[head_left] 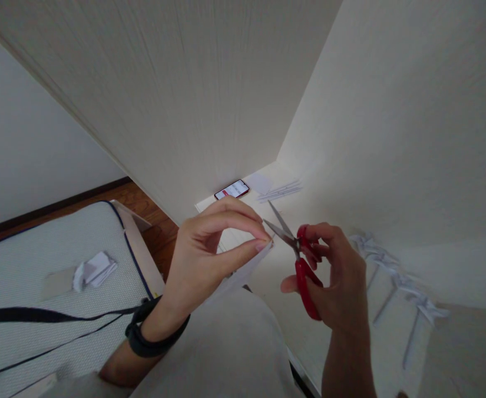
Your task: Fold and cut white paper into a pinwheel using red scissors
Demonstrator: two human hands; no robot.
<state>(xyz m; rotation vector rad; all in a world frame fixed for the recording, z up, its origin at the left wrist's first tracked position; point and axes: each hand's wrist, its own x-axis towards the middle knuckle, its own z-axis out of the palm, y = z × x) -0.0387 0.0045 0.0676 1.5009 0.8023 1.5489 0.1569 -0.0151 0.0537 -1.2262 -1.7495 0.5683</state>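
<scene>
My left hand (214,249) pinches a strip of white paper (243,273) between thumb and fingertips. The paper hangs down behind the thumb, and part of it is hidden by the hand. My right hand (338,276) has its thumb and fingers in the handles of red-handled scissors (307,290). The blades are spread and point up and left toward the pinched paper edge, close to my left fingertips. A black band circles my left wrist.
A phone (232,189) lies beside thin paper strips (282,190) at the desk's back corner. Several paper pinwheel-like shapes on sticks (411,287) lie along the wall at right. Folded papers (98,269) rest on the mattress (52,232) at left. A tall panel (177,88) stands in front.
</scene>
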